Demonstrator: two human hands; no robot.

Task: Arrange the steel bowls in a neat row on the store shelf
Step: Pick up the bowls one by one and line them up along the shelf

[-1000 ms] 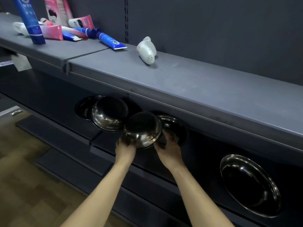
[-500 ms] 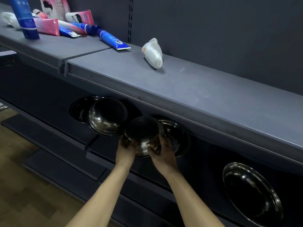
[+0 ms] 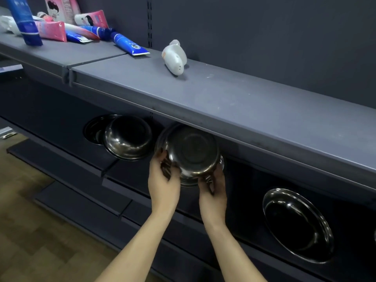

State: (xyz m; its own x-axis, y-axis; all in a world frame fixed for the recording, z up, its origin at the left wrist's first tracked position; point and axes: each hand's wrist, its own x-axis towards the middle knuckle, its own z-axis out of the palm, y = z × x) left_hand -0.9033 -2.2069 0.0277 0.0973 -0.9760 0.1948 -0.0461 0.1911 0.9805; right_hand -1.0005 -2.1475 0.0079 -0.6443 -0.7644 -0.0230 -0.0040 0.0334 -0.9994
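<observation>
Now you hold the bowl (image 3: 191,153) with both hands, under the front edge of the upper shelf (image 3: 234,102) and above the dark lower shelf (image 3: 240,180), between the left bowl (image 3: 128,137) and the big bowl (image 3: 298,224). Your left hand (image 3: 162,180) curls its fingers around the left side of the rim, and your right hand (image 3: 213,192) grips from below on the right side. The bowl is tilted, with its opening toward you.

The first danger is a slip. Steel is smooth, and your grip is only at the rim, so if one hand lets go early the bowl may tip forward and fall to the floor (image 3: 40,231).

The second danger is a knock. The left bowl leans on a flat dish (image 3: 93,129) behind it and stands just beside yours. A push to the left could make it slide or roll off the shelf edge.

The top of your bowl is very near the underside of the upper shelf. If you lift more, it may hit there.

I cannot tell if another bowl sits under yours, because the hands and shadow hide it. Stacking by mistake would spoil the row. The wide gap to the big bowl also needs care for even spacing.
</observation>
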